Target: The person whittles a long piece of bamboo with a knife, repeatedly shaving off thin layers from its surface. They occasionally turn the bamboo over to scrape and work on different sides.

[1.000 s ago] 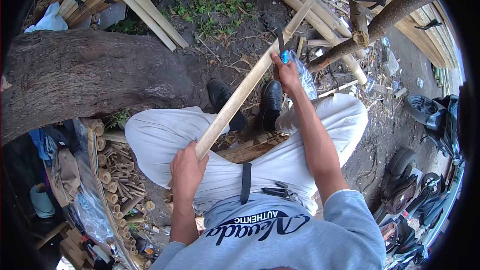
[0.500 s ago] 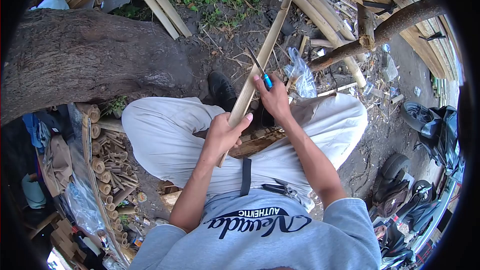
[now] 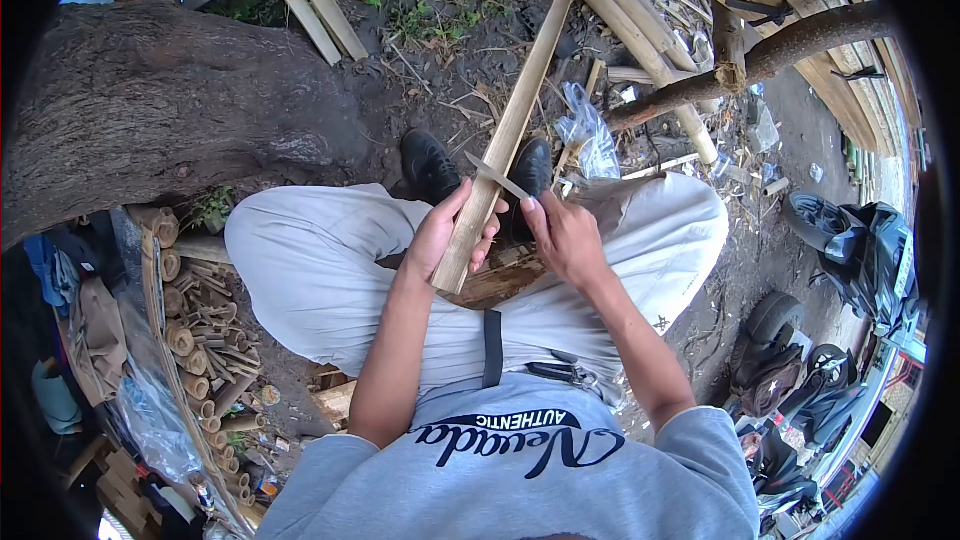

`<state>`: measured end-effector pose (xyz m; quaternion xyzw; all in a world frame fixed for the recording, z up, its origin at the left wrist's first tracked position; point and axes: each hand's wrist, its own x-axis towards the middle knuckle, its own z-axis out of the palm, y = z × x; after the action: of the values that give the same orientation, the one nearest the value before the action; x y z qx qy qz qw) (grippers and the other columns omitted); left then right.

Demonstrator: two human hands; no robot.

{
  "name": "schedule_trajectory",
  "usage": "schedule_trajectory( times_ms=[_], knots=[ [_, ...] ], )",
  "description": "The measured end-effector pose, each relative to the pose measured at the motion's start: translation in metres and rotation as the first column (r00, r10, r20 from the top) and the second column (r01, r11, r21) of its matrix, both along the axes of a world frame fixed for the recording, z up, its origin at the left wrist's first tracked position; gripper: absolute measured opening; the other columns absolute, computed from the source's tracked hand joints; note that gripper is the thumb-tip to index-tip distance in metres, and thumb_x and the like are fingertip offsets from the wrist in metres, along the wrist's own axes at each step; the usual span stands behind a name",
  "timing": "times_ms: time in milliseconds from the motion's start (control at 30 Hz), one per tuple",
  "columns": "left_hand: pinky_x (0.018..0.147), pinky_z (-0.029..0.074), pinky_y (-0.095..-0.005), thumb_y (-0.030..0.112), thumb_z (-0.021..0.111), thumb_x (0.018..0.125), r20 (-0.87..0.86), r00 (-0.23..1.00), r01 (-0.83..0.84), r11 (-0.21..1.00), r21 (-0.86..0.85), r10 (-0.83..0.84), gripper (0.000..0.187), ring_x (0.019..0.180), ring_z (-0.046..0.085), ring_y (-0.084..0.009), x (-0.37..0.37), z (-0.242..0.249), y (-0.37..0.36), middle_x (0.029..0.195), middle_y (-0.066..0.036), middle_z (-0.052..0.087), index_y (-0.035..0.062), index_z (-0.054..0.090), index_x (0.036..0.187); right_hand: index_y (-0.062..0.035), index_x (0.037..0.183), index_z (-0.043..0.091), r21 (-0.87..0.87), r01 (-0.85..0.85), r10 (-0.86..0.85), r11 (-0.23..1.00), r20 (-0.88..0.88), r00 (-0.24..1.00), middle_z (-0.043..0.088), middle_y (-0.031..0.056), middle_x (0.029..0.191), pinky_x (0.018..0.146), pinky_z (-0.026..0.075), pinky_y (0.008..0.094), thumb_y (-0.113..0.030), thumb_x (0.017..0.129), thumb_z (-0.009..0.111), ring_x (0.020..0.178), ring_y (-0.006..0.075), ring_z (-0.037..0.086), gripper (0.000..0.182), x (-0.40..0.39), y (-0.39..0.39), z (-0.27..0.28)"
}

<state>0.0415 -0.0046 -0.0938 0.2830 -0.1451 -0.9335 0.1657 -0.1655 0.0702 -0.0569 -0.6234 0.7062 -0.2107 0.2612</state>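
A long split bamboo strip (image 3: 519, 105) slants up and away between my knees. Near its lower end my left hand (image 3: 450, 233) is closed around it, thumb on one side and fingertips showing on the other. My right hand (image 3: 567, 240) grips a knife (image 3: 499, 178), whose handle is mostly hidden in my fingers. The blade lies crosswise over the strip, just above my left hand, its tip past the left edge. Both black shoes (image 3: 430, 166) rest on the ground beyond.
A thick tree trunk (image 3: 180, 115) lies at the left. Stacked bamboo pieces (image 3: 195, 340) stand below it. A branch (image 3: 800, 55) and bamboo poles (image 3: 640, 45) are at the upper right, near a clear plastic bag (image 3: 588, 135). A motorbike (image 3: 860, 255) is at the right.
My right hand has come down and turned, bringing the blade from along the strip to across it. My left hand has rolled to hold the strip from beneath, and its lower end has risen.
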Motion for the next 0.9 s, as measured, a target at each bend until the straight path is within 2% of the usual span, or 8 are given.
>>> schedule_trajectory(
  times_ms=[67, 200, 333, 400, 533, 633, 767, 900],
  knots=[
    [0.043, 0.053, -0.0275, 0.061, 0.031, 0.108, 0.129, 0.991, 0.040, 0.998, -0.054, -0.032, 0.066, 0.051, 0.062, -0.0134, 0.003, -0.004, 0.001, 0.091, -0.008, 0.067, 0.0020, 0.058, 0.123, -0.0032, 0.085, 0.053, -0.002, 0.025, -0.025, 1.000, 0.025, 0.999, 0.063, 0.0226, 0.069, 0.057, 0.048, 0.0543, -0.037, 0.109, 0.049, 0.066, 0.0469, 0.062, 0.042, 0.005, 0.009, -0.007],
    [0.047, 0.056, -0.0290, 0.061, 0.029, 0.108, 0.154, 0.987, -0.026, 0.994, -0.111, 0.043, 0.071, 0.055, 0.066, -0.0165, 0.002, 0.013, 0.000, 0.094, -0.010, 0.068, 0.0000, 0.056, 0.131, -0.0017, 0.085, 0.053, 0.018, 0.115, -0.115, 0.993, 0.035, 0.993, 0.062, 0.0244, 0.068, 0.058, 0.047, 0.0553, -0.036, 0.109, 0.048, 0.066, 0.0486, 0.061, 0.042, 0.000, 0.007, -0.011],
    [0.044, 0.056, -0.0288, 0.057, 0.029, 0.109, -0.016, 1.000, -0.018, 1.000, -0.001, 0.018, 0.076, 0.056, 0.069, -0.0200, 0.011, 0.040, 0.001, 0.097, -0.014, 0.067, -0.0067, 0.042, 0.149, -0.0004, 0.085, 0.054, 0.022, 0.176, -0.176, 0.984, -0.022, 0.984, 0.062, 0.0272, 0.070, 0.061, 0.047, 0.0566, -0.036, 0.109, 0.047, 0.068, 0.0503, 0.061, 0.044, -0.004, 0.004, -0.003],
    [0.043, 0.054, -0.0294, 0.056, 0.032, 0.109, 0.008, 0.990, 0.141, 0.963, -0.229, -0.143, 0.075, 0.055, 0.069, -0.0210, 0.019, 0.030, 0.003, 0.089, -0.012, 0.067, -0.0064, 0.040, 0.150, -0.0003, 0.085, 0.055, 0.023, 0.192, -0.192, 0.981, -0.013, 0.981, 0.061, 0.0269, 0.070, 0.061, 0.046, 0.0557, -0.036, 0.110, 0.046, 0.069, 0.0501, 0.061, 0.044, -0.004, 0.007, -0.001],
    [0.043, 0.054, -0.0321, 0.052, 0.036, 0.110, 0.193, 0.981, 0.039, 0.982, -0.186, -0.003, 0.062, 0.055, 0.070, -0.0237, 0.015, 0.031, 0.012, 0.084, -0.015, 0.070, -0.0049, 0.051, 0.131, -0.0006, 0.084, 0.053, -0.034, 0.206, -0.199, 0.978, 0.145, 0.969, 0.058, 0.0249, 0.069, 0.061, 0.044, 0.0525, -0.034, 0.110, 0.046, 0.068, 0.0487, 0.059, 0.043, 0.005, 0.021, 0.013],
    [0.049, 0.057, -0.0308, 0.049, 0.038, 0.110, 0.157, 0.987, 0.052, 0.984, -0.172, -0.025, 0.056, 0.062, 0.072, -0.0240, 0.018, 0.035, 0.010, 0.093, -0.019, 0.072, -0.0029, 0.053, 0.123, -0.0007, 0.084, 0.051, -0.048, 0.175, -0.164, 0.983, 0.180, 0.970, 0.058, 0.0240, 0.069, 0.061, 0.044, 0.0516, -0.032, 0.110, 0.047, 0.067, 0.0480, 0.058, 0.041, 0.017, 0.036, 0.017],
    [0.064, 0.060, -0.0316, 0.037, 0.040, 0.110, -0.040, 0.992, 0.098, 0.936, -0.339, -0.118, 0.049, 0.076, 0.075, -0.0237, 0.021, 0.053, 0.011, 0.097, -0.021, 0.071, -0.0037, 0.050, 0.136, -0.0013, 0.084, 0.049, -0.041, 0.153, -0.145, 0.987, 0.159, 0.976, 0.056, 0.0229, 0.069, 0.060, 0.043, 0.0519, -0.029, 0.109, 0.048, 0.065, 0.0472, 0.057, 0.037, 0.031, 0.048, 0.018],
    [0.056, 0.057, -0.0306, 0.030, 0.043, 0.108, 0.047, 0.990, 0.142, 0.896, -0.422, -0.135, 0.043, 0.069, 0.071, -0.0218, 0.015, 0.052, 0.019, 0.094, -0.018, 0.069, -0.0041, 0.052, 0.132, -0.0025, 0.082, 0.050, -0.118, 0.199, -0.179, 0.973, 0.166, 0.970, 0.056, 0.0212, 0.067, 0.056, 0.043, 0.0505, -0.028, 0.108, 0.051, 0.061, 0.0450, 0.057, 0.036, 0.030, 0.057, 0.020]
  ],
)
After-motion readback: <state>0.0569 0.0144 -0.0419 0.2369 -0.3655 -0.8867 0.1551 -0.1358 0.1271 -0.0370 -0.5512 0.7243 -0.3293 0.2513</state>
